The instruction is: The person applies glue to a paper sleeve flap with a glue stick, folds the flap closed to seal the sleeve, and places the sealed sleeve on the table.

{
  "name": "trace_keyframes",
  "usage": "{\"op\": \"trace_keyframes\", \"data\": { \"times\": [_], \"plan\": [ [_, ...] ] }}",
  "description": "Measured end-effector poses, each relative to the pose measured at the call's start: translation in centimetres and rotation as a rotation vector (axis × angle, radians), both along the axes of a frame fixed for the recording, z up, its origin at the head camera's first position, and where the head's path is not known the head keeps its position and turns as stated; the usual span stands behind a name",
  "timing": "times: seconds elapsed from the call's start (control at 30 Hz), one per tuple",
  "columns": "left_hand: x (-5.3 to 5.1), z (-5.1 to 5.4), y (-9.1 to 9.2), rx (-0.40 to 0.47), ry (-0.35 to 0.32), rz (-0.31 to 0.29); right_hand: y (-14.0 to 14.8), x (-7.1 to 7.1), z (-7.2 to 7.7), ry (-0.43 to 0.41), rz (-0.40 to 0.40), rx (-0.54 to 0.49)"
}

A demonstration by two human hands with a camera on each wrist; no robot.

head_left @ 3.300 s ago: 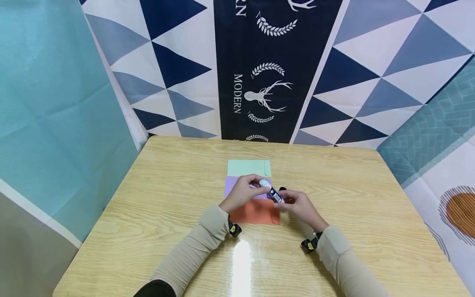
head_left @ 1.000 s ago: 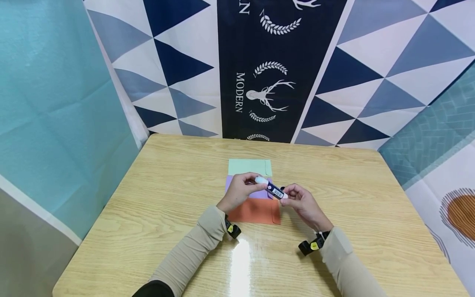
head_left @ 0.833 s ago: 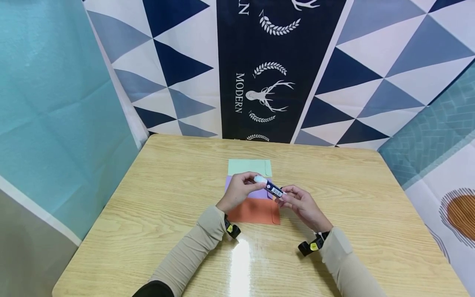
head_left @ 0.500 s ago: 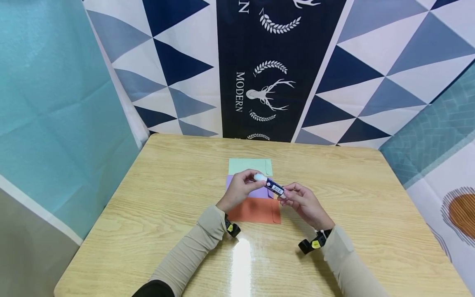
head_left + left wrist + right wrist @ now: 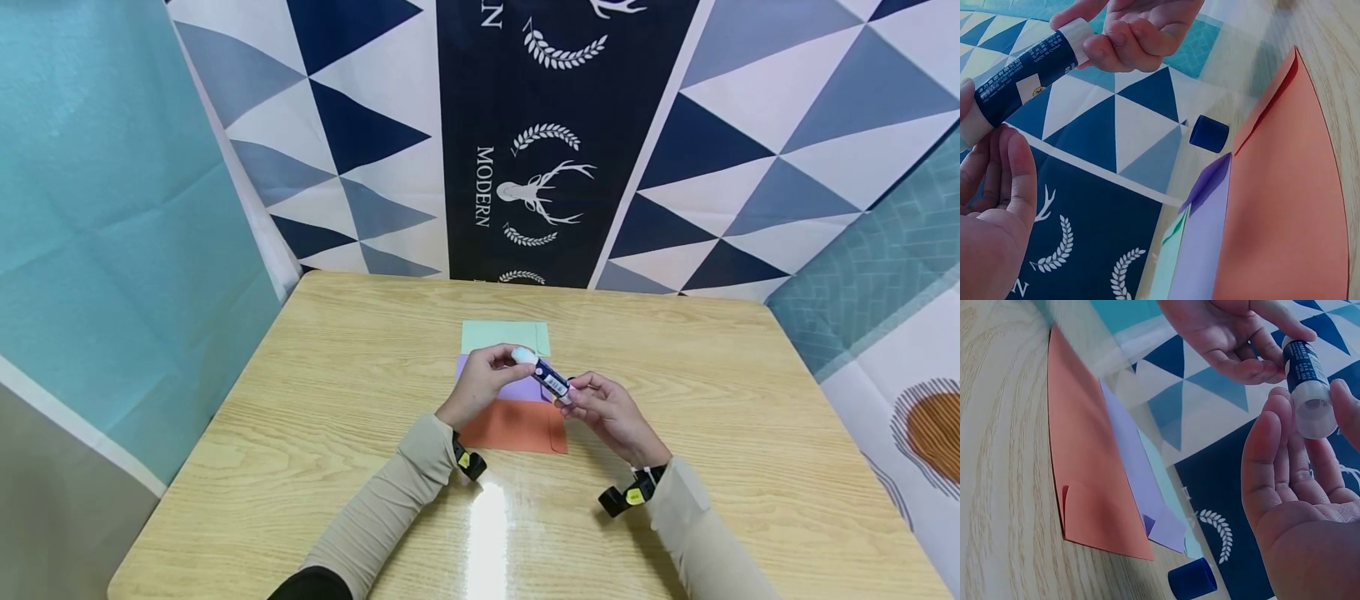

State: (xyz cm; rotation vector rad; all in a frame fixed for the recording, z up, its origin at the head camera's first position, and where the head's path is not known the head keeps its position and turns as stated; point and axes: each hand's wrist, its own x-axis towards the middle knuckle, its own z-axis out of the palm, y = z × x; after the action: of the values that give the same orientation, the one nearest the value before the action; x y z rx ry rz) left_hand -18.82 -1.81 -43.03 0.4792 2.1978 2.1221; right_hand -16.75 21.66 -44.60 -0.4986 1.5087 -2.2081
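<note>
Both hands hold an uncapped glue stick (image 5: 552,382) with a dark blue label, tilted above the envelopes. My left hand (image 5: 480,385) pinches its translucent whitish end between thumb and fingers. At the white base end, my right hand (image 5: 617,418) pinches with thumb and fingertips; the right wrist view shows that end as hollow. A dark blue cap (image 5: 1209,134) lies on the table just past the envelopes' flap ends. Beneath the hands are an orange envelope (image 5: 510,427), a purple envelope (image 5: 523,390) partly covered by the left hand, and a mint green envelope (image 5: 497,335).
The envelopes lie in a column on the wood-grain table (image 5: 337,375), flaps toward the right. A patterned cloth (image 5: 555,125) hangs behind the table's far edge. Teal sheeting (image 5: 135,208) hangs at the left.
My right hand has shifted its fingers on the glue stick's base, from a looser touch to a pinch. The stick has moved slightly left and tilts a little more. The envelopes stay put.
</note>
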Motion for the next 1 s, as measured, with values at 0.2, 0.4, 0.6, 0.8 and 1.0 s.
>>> {"op": "trace_keyframes", "data": {
  "times": [0.2,0.4,0.6,0.8,1.0],
  "plan": [
    [0.0,-0.3,0.2,-0.005,0.006,0.001,-0.2,0.1,-0.4,0.035,-0.069,0.040],
    [0.2,-0.2,0.4,0.001,0.021,0.028,-1.4,0.3,-0.5,0.235,-0.338,0.340],
    [0.2,-0.5,0.4,0.034,-0.005,0.041,-1.4,0.4,-0.4,0.216,-0.291,0.398],
    [0.1,-0.7,0.3,0.066,-0.018,0.029,-0.7,0.4,-0.5,0.121,-0.116,0.287],
    [0.1,-0.6,0.3,0.077,-0.023,0.025,-0.5,0.2,-0.4,0.097,-0.053,0.184]
  ]
}}
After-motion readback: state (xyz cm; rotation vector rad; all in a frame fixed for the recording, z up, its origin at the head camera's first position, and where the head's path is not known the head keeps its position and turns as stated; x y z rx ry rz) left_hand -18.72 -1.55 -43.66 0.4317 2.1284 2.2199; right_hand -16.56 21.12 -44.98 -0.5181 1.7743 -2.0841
